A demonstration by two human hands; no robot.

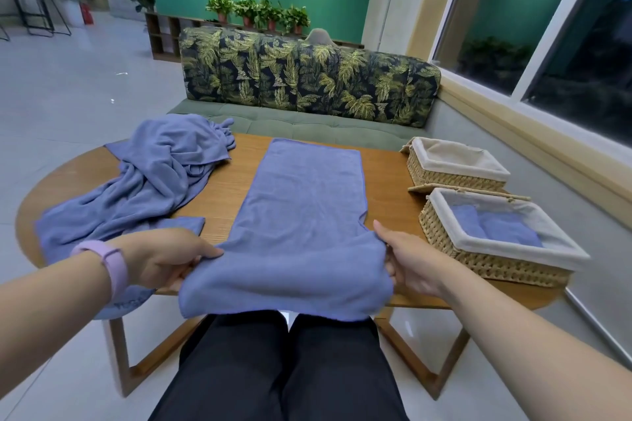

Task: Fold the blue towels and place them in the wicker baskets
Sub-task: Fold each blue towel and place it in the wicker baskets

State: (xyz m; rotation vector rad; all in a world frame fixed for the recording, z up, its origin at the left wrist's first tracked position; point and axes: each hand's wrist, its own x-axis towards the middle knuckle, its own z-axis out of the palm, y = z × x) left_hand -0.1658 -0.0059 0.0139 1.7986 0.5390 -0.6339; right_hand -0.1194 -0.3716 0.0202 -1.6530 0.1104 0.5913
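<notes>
A long blue towel (pixel 301 202) lies flat down the middle of a wooden table (pixel 386 174), its near end hanging over the near edge. The left hand (pixel 164 258) and right hand (pixel 410 263) each pinch a near corner with curled fingers. Crumpled towels (pixel 143 178) lie at the left edge. Two wicker baskets sit at the right edge: the near basket (pixel 492 263) holds folded towels (pixel 496 227), the far basket (pixel 451 164) behind it.

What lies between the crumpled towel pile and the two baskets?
In the head view, the flat towel, gripped by both hands, with bare table on either side.
</notes>
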